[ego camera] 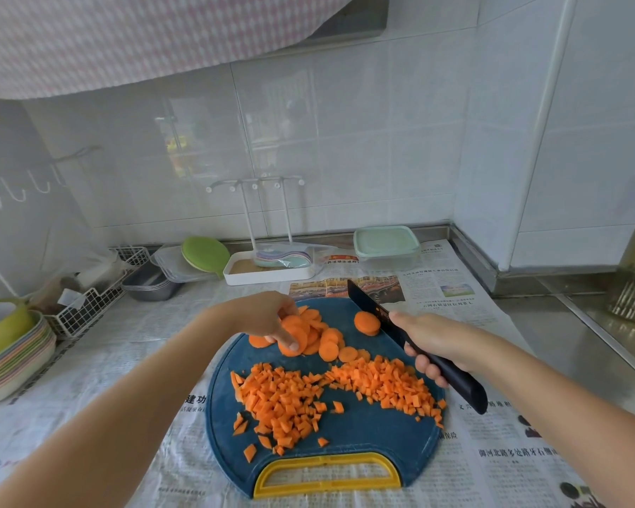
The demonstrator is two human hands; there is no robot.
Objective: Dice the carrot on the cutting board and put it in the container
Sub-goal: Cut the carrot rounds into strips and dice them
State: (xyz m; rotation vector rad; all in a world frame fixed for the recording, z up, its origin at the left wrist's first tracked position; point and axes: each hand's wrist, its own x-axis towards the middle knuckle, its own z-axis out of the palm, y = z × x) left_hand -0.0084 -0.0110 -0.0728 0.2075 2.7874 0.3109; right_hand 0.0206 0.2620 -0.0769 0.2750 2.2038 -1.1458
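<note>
Now, left hand (268,317): fingers curled around carrot slices (330,348) at the far side of the cutting board (345,430).
Right hand (437,342): grips the knife (374,309), blade just right of the slices.
Diced carrot (308,394): heaped nearer the person.
Container (386,247): beyond the board.

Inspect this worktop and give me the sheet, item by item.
Surface: steel counter covered with newspaper; round blue cutting board lies on the paper.
Job's things: diced carrot heaped on the board's near half; carrot slices not yet diced on the far half; container, lid on, at the back by the wall.
Clutter: stack of plates, wire basket, metal trays, white rack tray along the left and back.
Hands: left hand grips a few slices; right hand grips the knife by its handle.
Cables: nothing seen.
Surroundings: tiled wall, hooks at left, patterned cloth hanging above.
</note>
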